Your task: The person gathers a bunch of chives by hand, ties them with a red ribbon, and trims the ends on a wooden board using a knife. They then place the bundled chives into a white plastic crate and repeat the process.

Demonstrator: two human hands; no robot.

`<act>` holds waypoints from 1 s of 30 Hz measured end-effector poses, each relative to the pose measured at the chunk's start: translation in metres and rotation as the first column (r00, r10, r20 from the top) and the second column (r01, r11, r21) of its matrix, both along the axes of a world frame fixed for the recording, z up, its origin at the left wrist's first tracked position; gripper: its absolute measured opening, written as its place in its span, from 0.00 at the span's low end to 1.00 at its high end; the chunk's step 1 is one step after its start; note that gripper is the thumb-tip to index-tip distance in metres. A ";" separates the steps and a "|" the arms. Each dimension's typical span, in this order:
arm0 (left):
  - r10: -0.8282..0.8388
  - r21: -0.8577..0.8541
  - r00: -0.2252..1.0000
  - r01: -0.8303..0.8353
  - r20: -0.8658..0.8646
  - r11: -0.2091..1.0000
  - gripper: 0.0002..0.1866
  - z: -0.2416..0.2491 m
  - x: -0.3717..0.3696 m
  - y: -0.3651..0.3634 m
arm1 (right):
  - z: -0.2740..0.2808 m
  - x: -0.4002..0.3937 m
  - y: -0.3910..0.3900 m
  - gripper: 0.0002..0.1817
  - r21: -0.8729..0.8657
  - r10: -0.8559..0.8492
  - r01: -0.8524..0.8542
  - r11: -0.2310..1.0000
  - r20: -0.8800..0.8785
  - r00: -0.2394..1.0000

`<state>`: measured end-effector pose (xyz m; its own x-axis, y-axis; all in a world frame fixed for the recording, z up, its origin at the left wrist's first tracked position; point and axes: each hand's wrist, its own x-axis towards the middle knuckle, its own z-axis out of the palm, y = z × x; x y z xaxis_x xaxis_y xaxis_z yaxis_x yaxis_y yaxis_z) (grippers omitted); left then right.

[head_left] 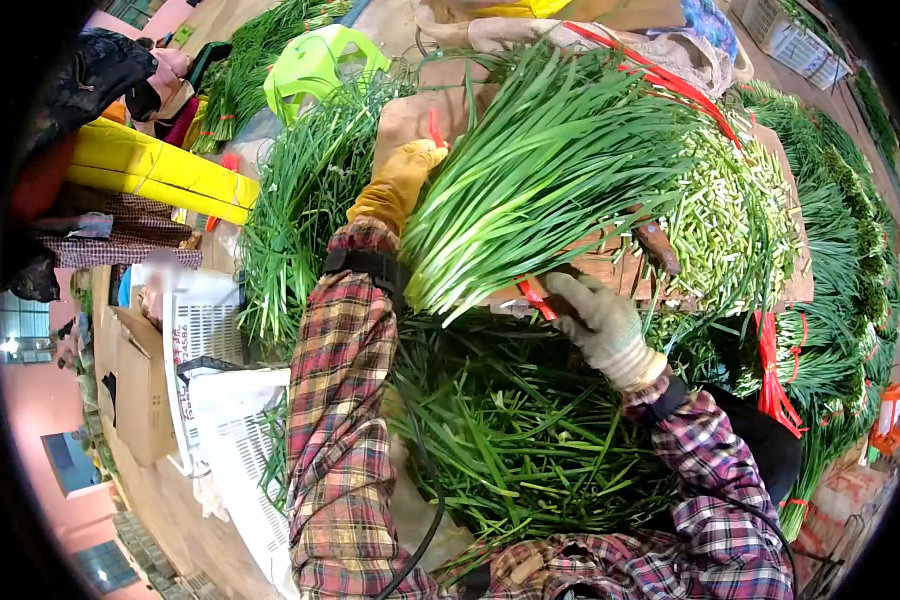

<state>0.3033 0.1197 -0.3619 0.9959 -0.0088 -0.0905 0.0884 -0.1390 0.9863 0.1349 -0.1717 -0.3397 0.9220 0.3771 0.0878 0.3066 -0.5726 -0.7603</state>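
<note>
A large bunch of garlic chives (560, 160) lies on a wooden board (610, 265), its pale stem ends toward me. My left hand (395, 185), in an orange-yellow glove, is closed at the bunch's left side, with an end of red tape (435, 128) standing up from its fingers. My right hand (605, 325), in a whitish glove, pinches the other red tape end below the bunch's front edge. The tape's middle is hidden by the chives. Right of the bunch, a brown wooden handle (656, 245) lies beside a heap of cut stem ends (735, 220).
Loose chives (320, 190) stand to the left and leaf trimmings (530, 430) pile below the board. Tied bunches (830, 240) line the right. Red tape strips (773, 380) hang at the board's right edge. A white crate (210, 330) and green stool (320, 65) are at left.
</note>
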 end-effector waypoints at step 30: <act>-0.057 0.511 0.926 -0.154 0.374 0.846 0.09 0.031 -0.045 -0.044 | 0.019 0.104 0.113 0.21 0.705 -0.066 0.164 0.690 -0.164 0.984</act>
<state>0.2586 0.0755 -0.3308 0.9546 -0.0163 0.2975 -0.2371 -0.6460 0.7255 0.2388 -0.0587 -0.3203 0.9750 0.1365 0.1751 0.1572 0.1325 -0.9786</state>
